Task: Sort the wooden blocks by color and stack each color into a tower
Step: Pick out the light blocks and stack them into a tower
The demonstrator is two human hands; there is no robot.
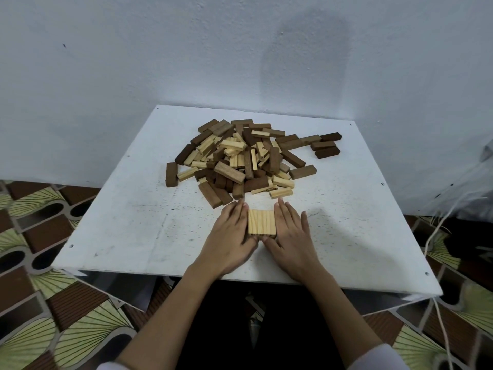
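**blockhead_22:** So where are your hands at right now?

**me:** Both flat against the pale block layer [261,221], lower middle of the frame. My left hand [230,237] presses its left side and my right hand [291,237] the right side, fingers straight, thumbs meeting at the near edge. Nothing's gripped, I'm just squeezing the row square. The blocks lie side by side, long axes running away from me toward the wall.

**blockhead_22:** And the rest of the blocks?

**me:** The mixed pile [240,158] is straight ahead, just past my fingertips, center of the frame on the white table [128,222]. Closest pale one is the loose pale block [281,193], just above my right fingertips, lying crosswise to my layer. That's handy I think, since the next layer should go crosswise anyway, and my right hand is nearer to it. A dark block [210,195] sits about as close to my left fingertips.

**blockhead_22:** Anything sorted yet?

**me:** A few dark blocks [326,148] sit apart, upper right of the pile. Can't tell whether that's on purpose.

**blockhead_22:** How tall is the pale stack?

**me:** Honestly can't say. My hands cover the sides, so only the top shows. Also can't count the pales buried in the pile.
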